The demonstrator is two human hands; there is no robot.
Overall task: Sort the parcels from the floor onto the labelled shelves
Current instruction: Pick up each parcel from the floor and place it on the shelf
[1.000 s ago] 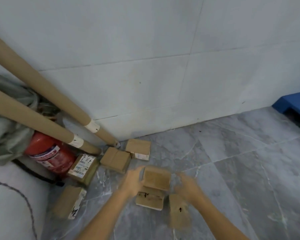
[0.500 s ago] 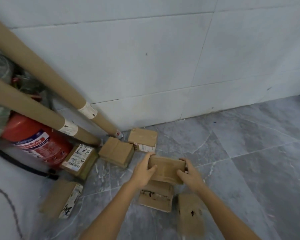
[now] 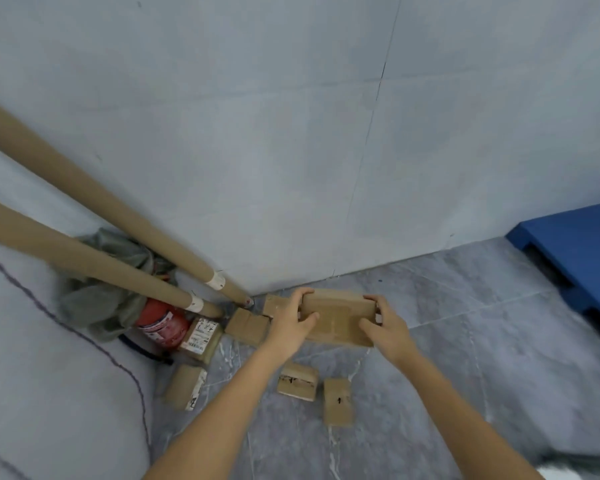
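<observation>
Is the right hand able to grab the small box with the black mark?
Probably not yet: the right hand and left hand both grip a parcel. The marked box lies uncovered on the floor, so a freed hand could likely reach it.

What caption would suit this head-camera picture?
Left hand and right hand hold a flat brown cardboard parcel above other parcels on the grey floor.

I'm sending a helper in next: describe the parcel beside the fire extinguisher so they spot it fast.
Find the two cardboard tubes leaning into the corner; a red fire extinguisher lies under them. The parcel sits right of it, the only one whose top carries a big white label.
</observation>
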